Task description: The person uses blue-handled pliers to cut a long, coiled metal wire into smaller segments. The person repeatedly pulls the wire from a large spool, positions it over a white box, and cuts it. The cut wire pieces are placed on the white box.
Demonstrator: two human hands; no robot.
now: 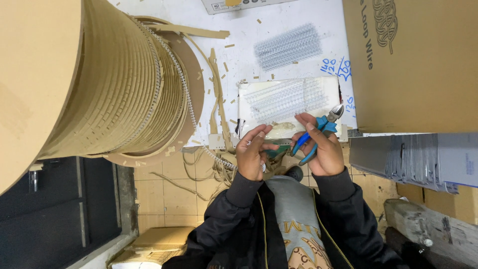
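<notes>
Right hand closed round blue-handled cutters, jaws over tray of wire coils at bench's near edge. Left hand curled beside it; pinched contents unclear. Big spool left.

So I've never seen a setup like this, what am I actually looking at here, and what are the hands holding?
This is one picture from a camera worn on a person's head, looking down at their own two bare hands. No machine is involved. The right hand holds blue-handled cutters. The left hand pinches something small in its fingers; I cannot tell what. Just beyond the hands, on the white table, a white tray holds coiled binding wire. A loose batch of wire coils lies farther out. To the left stands a large cardboard spool wound with wire strip, which trails toward the hands. A big cardboard box stands on the right. Paper scraps litter the table.
</notes>
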